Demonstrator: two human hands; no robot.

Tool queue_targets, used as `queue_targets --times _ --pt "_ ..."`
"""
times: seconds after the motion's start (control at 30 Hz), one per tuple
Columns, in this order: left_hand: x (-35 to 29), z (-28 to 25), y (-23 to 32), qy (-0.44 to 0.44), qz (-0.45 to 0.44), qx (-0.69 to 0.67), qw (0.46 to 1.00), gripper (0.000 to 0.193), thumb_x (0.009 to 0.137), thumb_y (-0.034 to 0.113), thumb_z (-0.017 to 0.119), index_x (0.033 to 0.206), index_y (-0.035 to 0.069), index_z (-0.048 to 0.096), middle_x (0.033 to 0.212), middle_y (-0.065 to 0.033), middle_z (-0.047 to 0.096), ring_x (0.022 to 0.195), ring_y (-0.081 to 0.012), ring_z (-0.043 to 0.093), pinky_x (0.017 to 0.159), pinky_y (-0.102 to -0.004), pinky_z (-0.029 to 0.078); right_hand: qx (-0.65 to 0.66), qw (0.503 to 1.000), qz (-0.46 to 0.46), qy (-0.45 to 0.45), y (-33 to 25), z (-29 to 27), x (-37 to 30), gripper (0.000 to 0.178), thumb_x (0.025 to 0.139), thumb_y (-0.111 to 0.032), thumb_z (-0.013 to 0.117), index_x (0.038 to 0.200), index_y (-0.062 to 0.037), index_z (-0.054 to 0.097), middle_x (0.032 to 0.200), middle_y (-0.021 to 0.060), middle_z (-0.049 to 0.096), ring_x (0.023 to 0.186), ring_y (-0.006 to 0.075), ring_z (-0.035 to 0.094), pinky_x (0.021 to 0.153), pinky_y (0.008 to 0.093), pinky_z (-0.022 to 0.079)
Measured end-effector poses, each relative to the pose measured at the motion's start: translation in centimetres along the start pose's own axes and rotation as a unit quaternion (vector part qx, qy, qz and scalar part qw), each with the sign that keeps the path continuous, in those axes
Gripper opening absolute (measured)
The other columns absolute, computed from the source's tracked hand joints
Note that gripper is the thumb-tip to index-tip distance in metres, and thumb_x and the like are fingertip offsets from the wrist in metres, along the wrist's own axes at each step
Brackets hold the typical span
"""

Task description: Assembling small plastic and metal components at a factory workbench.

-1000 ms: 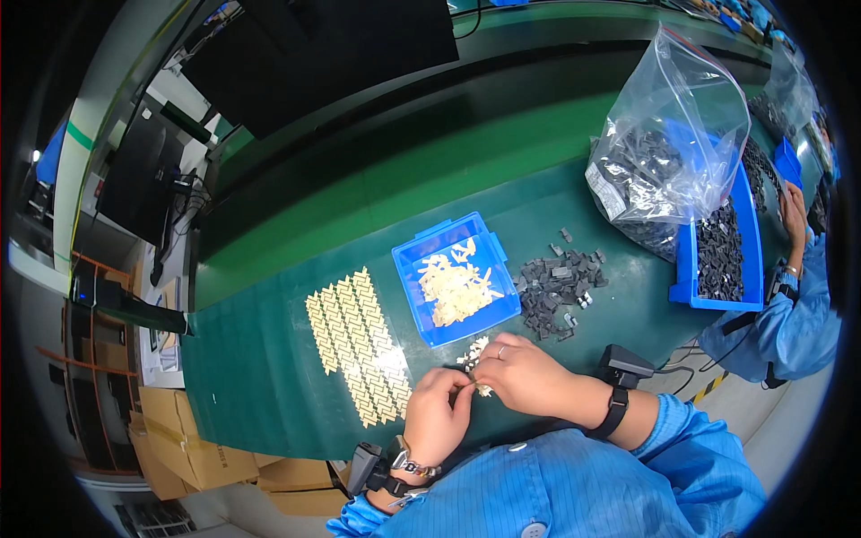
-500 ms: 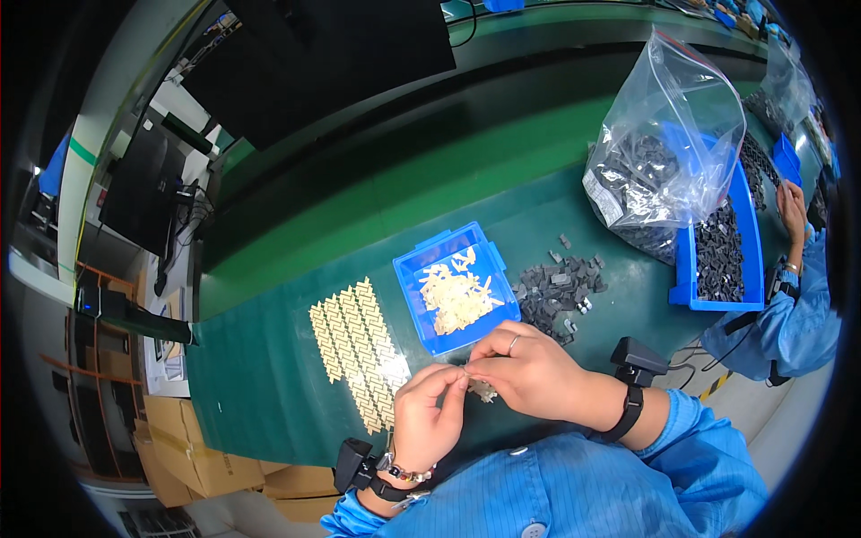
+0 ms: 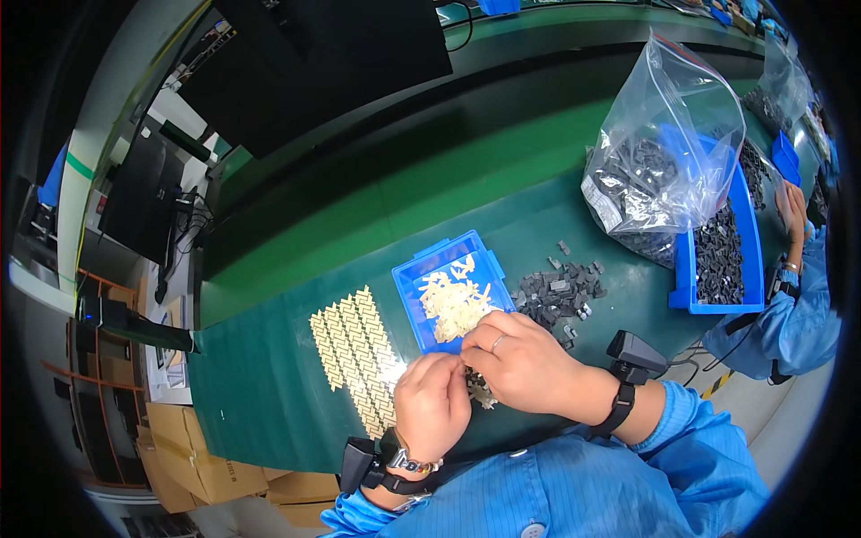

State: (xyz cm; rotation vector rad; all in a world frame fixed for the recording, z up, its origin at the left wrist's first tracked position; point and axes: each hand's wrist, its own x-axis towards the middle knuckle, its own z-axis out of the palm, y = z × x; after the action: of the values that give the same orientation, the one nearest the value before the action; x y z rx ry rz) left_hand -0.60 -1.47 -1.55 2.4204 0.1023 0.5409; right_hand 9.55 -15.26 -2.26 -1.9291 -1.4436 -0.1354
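Observation:
My left hand (image 3: 429,405) and my right hand (image 3: 520,366) meet fingertip to fingertip just in front of a small blue tray (image 3: 406,300). Both are closed in a pinch, and whatever lies between the fingers is hidden or too small to name. Beneath them, partly covered, is a little heap of pale and dark pieces (image 3: 482,392). Cream-coloured small parts (image 3: 456,307) lie loose in the tray. To the left, rows of cream pieces (image 3: 354,345) are laid out in a slanted, woven-looking pattern. Right of the tray are scattered dark grey small parts (image 3: 558,289).
A clear zip bag (image 3: 668,117) of dark parts leans on a long blue bin (image 3: 755,269) filled with similar parts. At the far right is another person's hand (image 3: 793,213). Cardboard boxes (image 3: 202,457) stand beyond the green table's (image 3: 260,377) left end.
My left hand has turned, bringing the watch at its wrist into sight, and its fingers are more curled. My right hand has shifted slightly up and left. More dark pieces show below.

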Motion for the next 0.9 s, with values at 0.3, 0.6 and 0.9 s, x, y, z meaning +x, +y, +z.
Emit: queue_targets --times 0.3,0.6,0.9 --pt "0.7 0.2 -0.6 0.009 -0.026 -0.010 1.000 0.008 0.080 -0.003 0.059 0.086 -0.002 0.064 0.080 -0.0174 0.064 0.072 -0.0364 0.061 0.063 -0.0414 0.050 -0.007 0.999 0.021 0.039 1.0 1.4 0.6 0.016 0.072 -0.012 0.060 0.085 -0.0036 0.064 0.091 0.0063 0.060 0.089 0.0239 0.055 0.077 0.0351 0.046" --pt "1.1 -0.9 -1.2 -0.006 -0.185 -0.077 0.980 0.005 0.085 0.001 0.061 0.087 -0.001 0.065 0.080 -0.0152 0.066 0.070 -0.0297 0.066 0.062 -0.0345 0.051 -0.040 0.994 0.080 0.058 2.7 1.1 0.9 0.020 0.068 -0.005 0.061 0.087 -0.0041 0.068 0.089 0.0080 0.063 0.091 0.0259 0.057 0.078 0.0377 0.047" --pt "1.6 -1.0 -1.0 -0.024 -0.082 -0.010 0.996 0.008 0.081 -0.003 0.063 0.088 -0.001 0.065 0.083 -0.0161 0.065 0.072 -0.0335 0.065 0.064 -0.0368 0.052 0.108 0.993 0.053 -0.006 1.9 0.3 2.0 0.009 0.078 -0.008 0.066 0.086 -0.0053 0.069 0.088 0.0082 0.062 0.090 0.0274 0.057 0.080 0.0383 0.048"
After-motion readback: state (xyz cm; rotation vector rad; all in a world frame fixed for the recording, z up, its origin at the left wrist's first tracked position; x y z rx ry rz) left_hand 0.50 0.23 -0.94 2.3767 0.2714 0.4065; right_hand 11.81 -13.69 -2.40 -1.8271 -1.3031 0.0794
